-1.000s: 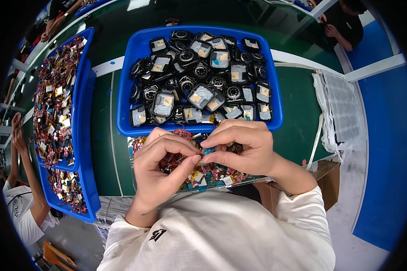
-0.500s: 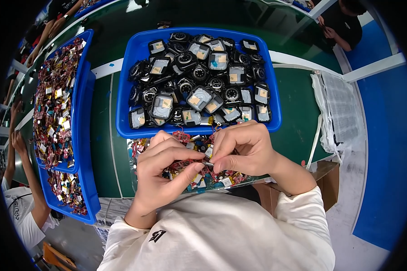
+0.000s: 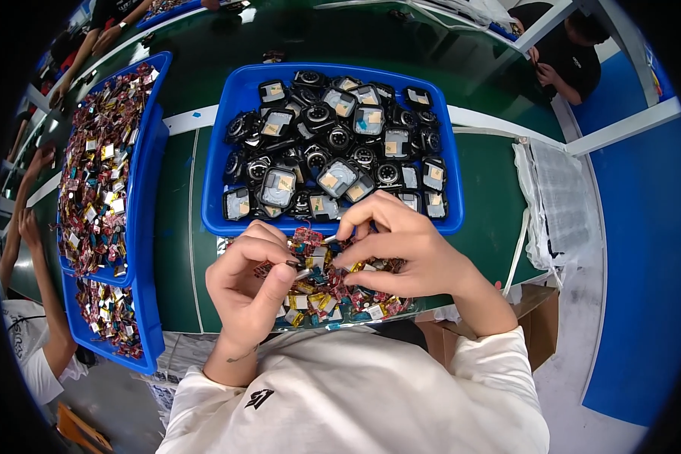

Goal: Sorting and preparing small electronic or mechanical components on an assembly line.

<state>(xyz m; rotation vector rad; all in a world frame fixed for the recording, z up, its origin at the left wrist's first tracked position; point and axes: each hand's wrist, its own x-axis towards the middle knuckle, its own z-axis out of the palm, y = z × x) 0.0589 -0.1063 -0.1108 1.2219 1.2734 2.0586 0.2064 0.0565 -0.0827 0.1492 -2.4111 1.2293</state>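
Observation:
My left hand is closed in a pinch, thumb against forefinger, over a small dark part that is mostly hidden. Beside it my right hand has its fingers apart, fingertips above a heap of small electronic parts. Red circuit pieces, yellow-wrapped and silver bits make up this heap. A red circuit board piece shows between the hands, with a small silver piece near my right forefinger. Just beyond lies a blue tray full of black smartwatch cases.
To the left, stacked blue bins hold more small circuit parts. Translucent plastic packaging lies at the right edge of the green table, above a cardboard box. Co-workers' hands are at the far left and a person sits far right.
My hands were together at a small metallic piece; now they are apart. My right fingers have spread, while my left hand moved slightly left, still pinching. The view has shifted a little.

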